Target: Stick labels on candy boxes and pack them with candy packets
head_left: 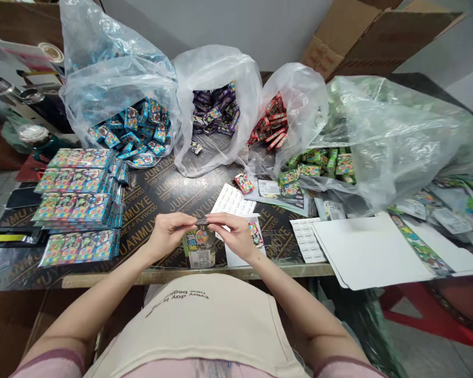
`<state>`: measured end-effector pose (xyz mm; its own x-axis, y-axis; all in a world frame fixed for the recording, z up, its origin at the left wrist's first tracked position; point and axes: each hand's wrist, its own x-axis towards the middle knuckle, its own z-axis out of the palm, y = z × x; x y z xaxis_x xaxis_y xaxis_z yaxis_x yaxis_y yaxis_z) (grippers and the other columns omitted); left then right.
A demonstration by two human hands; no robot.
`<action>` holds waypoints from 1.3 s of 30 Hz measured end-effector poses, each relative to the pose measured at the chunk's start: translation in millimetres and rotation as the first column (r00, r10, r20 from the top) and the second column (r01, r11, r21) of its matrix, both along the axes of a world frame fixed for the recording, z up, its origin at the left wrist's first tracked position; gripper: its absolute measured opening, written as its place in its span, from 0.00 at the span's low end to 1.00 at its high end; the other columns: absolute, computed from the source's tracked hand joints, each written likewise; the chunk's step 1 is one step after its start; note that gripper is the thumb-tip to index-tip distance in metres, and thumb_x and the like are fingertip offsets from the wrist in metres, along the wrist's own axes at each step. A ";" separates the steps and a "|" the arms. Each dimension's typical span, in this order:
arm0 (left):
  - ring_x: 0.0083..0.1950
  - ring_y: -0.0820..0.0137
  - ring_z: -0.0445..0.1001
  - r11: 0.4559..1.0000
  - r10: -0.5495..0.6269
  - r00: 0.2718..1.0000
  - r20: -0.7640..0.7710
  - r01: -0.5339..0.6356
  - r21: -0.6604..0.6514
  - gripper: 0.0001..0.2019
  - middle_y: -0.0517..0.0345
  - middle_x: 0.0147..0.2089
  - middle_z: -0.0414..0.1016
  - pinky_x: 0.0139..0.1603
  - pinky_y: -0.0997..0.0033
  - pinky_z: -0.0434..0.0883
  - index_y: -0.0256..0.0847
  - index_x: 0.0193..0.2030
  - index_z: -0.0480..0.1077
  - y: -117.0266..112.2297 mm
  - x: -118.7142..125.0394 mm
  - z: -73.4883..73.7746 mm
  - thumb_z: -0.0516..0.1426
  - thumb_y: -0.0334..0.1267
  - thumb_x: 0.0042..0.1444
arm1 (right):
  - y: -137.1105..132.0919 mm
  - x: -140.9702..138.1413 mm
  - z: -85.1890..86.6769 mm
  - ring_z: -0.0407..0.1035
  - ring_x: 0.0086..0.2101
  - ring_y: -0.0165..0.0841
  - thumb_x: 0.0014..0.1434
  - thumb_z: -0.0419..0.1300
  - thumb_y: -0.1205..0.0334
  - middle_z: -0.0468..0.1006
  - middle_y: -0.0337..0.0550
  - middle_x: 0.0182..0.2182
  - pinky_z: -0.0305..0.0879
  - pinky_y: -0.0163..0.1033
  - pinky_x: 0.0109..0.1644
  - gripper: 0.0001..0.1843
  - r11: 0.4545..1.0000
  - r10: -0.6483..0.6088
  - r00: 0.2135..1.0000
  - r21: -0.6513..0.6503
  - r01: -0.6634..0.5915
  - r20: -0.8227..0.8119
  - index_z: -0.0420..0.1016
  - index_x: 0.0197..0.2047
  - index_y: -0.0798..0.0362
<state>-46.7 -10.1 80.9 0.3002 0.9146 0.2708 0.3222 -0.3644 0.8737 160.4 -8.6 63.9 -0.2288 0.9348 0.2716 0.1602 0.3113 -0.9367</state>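
My left hand (168, 235) and my right hand (236, 234) pinch the top edge of a small printed plastic bag (200, 247), one at each corner. The bag hangs between them above the front of the table, with a white label low on its face. Whether it has anything inside I cannot tell. Beside my right hand lies a white card (236, 258) with a colourful picture, partly under that hand. Just beyond my hands is a sheet of white stickers (230, 199), and a small red box (244, 183) lies at its far edge.
Clear plastic bags hold small blue boxes (132, 119), purple boxes (214, 113), red boxes (268, 123) and green boxes (311, 163). Wrapped box packs (76, 205) are stacked at left. White cards (372, 252), another sticker sheet (307, 240) and printed bags (281, 194) lie at right.
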 end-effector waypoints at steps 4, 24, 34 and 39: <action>0.33 0.65 0.79 0.971 0.238 0.970 0.042 -0.239 0.019 0.04 0.56 0.33 0.82 0.37 0.64 0.77 0.45 0.34 0.79 -2.0 -19.0 -0.2 0.63 0.39 0.53 | 22.1 -19.2 7.2 0.77 0.37 0.34 0.59 0.62 0.59 0.83 0.41 0.37 0.74 0.40 0.46 0.06 0.995 0.075 0.996 0.073 -0.071 -0.050 0.82 0.37 0.46; 0.63 0.53 0.64 0.721 0.669 0.580 -0.464 -0.659 0.216 0.19 0.42 0.59 0.68 0.65 0.50 0.60 0.36 0.54 0.71 141.5 -78.7 -60.9 0.57 0.33 0.54 | 308.7 -215.4 -55.6 0.50 0.61 0.56 0.50 0.66 0.57 0.52 0.66 0.63 0.53 0.61 0.59 0.42 0.973 -0.205 0.804 0.202 0.108 0.558 0.56 0.65 0.56; 0.64 0.49 0.60 0.349 0.859 0.271 -0.434 -0.931 0.110 0.30 0.36 0.61 0.64 0.63 0.51 0.57 0.35 0.62 0.63 314.5 -121.3 -27.1 0.53 0.52 0.58 | 385.7 -216.4 -44.7 0.65 0.50 0.47 0.56 0.56 0.44 0.71 0.58 0.47 0.59 0.53 0.55 0.26 0.863 -0.410 0.908 -0.286 0.416 0.086 0.65 0.47 0.57; 0.62 0.44 0.61 0.393 0.800 0.303 -0.517 -0.917 0.070 0.34 0.37 0.57 0.69 0.59 0.47 0.60 0.38 0.52 0.72 349.6 -143.5 -7.4 0.49 0.64 0.54 | 404.7 -203.6 -54.9 0.69 0.45 0.38 0.52 0.59 0.44 0.75 0.47 0.40 0.62 0.44 0.54 0.21 0.865 -0.441 0.891 -0.320 0.387 -0.113 0.67 0.38 0.54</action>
<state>-190.2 339.5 73.5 -0.6776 0.7221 0.1393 0.6581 0.5109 0.5531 -43.2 396.1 8.9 0.2231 0.9746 -0.0174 0.0400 -0.0270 -0.9988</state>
